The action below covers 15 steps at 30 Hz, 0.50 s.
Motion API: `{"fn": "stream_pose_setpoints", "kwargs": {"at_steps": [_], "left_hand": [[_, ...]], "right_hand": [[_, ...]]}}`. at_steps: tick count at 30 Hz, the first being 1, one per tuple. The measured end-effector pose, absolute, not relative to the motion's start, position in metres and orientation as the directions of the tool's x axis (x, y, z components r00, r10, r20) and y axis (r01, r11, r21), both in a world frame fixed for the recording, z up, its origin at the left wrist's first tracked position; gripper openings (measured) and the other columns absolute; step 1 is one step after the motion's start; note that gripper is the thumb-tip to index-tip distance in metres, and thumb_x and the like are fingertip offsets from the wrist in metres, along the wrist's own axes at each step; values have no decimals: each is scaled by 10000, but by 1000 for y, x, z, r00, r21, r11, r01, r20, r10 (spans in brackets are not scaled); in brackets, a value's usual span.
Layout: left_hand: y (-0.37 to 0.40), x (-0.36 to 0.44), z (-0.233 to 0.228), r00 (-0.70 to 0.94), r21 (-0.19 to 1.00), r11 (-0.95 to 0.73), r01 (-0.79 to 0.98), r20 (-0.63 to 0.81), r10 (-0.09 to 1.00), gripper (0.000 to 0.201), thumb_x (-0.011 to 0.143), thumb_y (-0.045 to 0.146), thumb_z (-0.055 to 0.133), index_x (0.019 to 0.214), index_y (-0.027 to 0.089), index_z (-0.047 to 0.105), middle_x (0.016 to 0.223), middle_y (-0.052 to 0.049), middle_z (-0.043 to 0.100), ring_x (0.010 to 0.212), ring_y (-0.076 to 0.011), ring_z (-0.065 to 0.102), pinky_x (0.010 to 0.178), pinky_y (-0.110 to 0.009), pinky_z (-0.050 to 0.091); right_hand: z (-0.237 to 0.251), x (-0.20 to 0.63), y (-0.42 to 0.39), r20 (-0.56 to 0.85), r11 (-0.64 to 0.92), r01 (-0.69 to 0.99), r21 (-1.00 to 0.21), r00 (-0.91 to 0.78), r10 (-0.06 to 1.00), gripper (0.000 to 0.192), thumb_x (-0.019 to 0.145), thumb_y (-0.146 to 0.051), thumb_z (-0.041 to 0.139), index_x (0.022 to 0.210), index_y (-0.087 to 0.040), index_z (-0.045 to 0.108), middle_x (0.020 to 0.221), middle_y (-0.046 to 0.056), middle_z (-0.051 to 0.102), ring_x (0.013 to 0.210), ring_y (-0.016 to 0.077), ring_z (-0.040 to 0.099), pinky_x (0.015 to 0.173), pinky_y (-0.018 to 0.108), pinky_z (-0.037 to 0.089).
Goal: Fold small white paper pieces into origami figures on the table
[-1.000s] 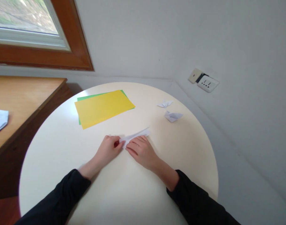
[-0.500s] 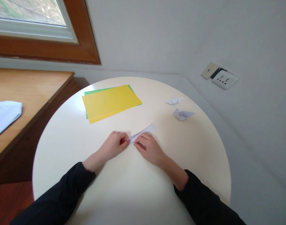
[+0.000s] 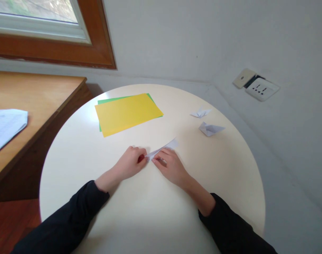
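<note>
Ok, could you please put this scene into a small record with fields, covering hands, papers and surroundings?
Left hand: pinching the near end of a narrow folded white paper strip
Right hand: touching the same strip, fingers bent; exact grip unclear
Flat sheets: rectangular yellow paper sheet overlapping a green paper sheet
Finished-looking folds: small white folded-paper shape beyond a larger white folded-paper shape, apart
Surface: round white table
Left side: brown wooden desk bearing a pale flat item, material unclear
Wall: white socket plate
</note>
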<state>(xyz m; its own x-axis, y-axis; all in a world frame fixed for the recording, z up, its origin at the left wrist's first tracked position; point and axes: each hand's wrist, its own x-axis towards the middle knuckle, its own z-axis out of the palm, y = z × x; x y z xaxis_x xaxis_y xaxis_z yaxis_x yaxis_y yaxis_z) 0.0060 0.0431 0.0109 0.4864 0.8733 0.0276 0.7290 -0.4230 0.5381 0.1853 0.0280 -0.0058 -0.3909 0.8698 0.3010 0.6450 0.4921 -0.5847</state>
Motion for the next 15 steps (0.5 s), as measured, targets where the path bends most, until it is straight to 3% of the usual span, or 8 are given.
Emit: {"fn": "stream_pose_setpoints", "kwargs": {"at_steps": [15], "left_hand": [[42,8,13,492,516,-427,743,12,870,212,816,216,439,606,194,456,550,7,509,529,-140,439,634,-291,331]], "right_hand": [[-9,178,29,330,456,758,-467,-329,885,171,787,-148,551,629,-201,514,697,25,593,697,181,521,644,302,347]]}}
